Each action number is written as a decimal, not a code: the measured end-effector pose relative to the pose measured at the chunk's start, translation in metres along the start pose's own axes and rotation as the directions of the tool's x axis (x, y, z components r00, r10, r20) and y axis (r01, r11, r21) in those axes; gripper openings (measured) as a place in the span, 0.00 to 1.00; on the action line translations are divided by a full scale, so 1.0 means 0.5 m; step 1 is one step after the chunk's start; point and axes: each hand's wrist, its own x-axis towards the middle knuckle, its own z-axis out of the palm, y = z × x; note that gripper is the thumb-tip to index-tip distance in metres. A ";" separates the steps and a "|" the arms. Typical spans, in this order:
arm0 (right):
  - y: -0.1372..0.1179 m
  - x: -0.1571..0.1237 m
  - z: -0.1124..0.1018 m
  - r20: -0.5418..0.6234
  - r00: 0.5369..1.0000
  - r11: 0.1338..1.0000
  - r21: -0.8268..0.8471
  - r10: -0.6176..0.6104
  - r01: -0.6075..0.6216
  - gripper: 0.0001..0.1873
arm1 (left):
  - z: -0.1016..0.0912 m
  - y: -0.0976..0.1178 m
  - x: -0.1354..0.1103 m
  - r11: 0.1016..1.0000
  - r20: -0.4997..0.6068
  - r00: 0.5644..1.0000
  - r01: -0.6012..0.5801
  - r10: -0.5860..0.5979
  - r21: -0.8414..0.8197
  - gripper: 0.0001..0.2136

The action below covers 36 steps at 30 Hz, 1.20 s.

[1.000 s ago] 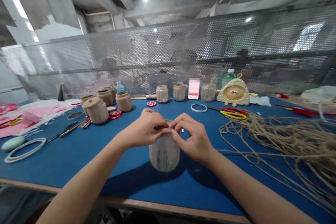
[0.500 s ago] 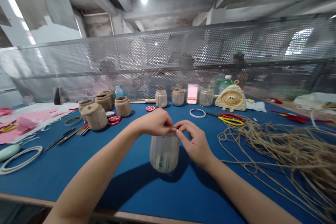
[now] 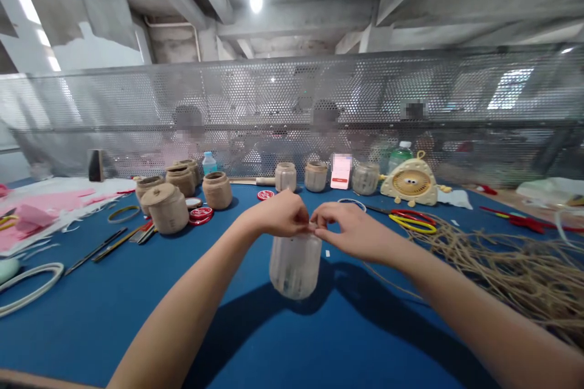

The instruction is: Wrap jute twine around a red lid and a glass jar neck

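Glass jar [image 3: 295,268], rim [image 3: 295,236] under fingers [image 3: 317,227]

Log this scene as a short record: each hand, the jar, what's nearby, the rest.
left hand: fingertips at the top of the translucent jar
right hand: fingertips meeting the left hand's there; grip unclear
jar: upright, apparently standing on the blue table
nearby: loose jute twine to the right; red-and-yellow scissors beyond it
rest: twine-wrapped lidded jars at back left; cream desk fan; perforated metal screen
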 end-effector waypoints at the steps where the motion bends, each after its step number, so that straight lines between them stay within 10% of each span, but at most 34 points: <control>1: 0.005 0.006 -0.009 0.018 1.000 0.999 -0.029 -0.021 0.022 0.04 | 0.001 -0.002 0.000 1.000 -0.009 1.000 0.003 -0.003 -0.006 0.11; 19: -0.009 -0.001 -0.046 0.281 0.949 0.980 -0.089 -0.146 0.177 0.08 | -0.011 -0.007 0.003 0.950 0.280 0.960 0.058 0.032 -0.306 0.08; 36: -0.015 0.006 -0.031 0.242 0.960 0.989 -0.021 -0.138 0.148 0.11 | -0.038 -0.009 -0.007 0.959 0.420 0.907 0.148 -0.035 -0.241 0.12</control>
